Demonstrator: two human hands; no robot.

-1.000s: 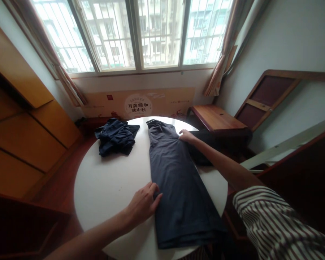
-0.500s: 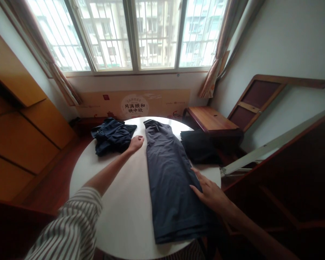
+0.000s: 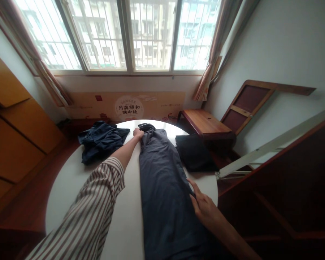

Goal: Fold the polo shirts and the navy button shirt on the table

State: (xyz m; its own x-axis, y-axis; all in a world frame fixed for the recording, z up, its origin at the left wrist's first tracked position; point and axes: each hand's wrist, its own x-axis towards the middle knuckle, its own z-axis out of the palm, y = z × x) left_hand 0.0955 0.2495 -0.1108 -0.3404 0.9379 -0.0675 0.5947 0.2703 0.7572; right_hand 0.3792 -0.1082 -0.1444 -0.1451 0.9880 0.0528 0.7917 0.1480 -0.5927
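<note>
A pair of dark grey-blue trousers (image 3: 165, 187), folded lengthwise, lies on a round white table (image 3: 67, 195) with its waist end at the far side. That waist end is bunched up, and my left hand (image 3: 138, 133) is closed on its left edge. My right hand (image 3: 204, 204) rests at the right edge of the legs, thumb and forefinger apart against the cloth; its other fingers are partly hidden. Left of the trousers sits a crumpled navy garment (image 3: 103, 141). To their right lies a folded black garment (image 3: 196, 153).
A wooden bench (image 3: 206, 122) stands beyond the table at the right, near a wooden frame (image 3: 241, 106) against the wall. Orange-brown cabinets (image 3: 18, 141) line the left side. A dark wooden panel (image 3: 295, 187) slants up at the right. Barred windows are ahead.
My left hand has moved forward onto the trousers' waist end and closed on it, and the cloth there has bunched. My right hand stays at the right edge. The view has shifted slightly.
</note>
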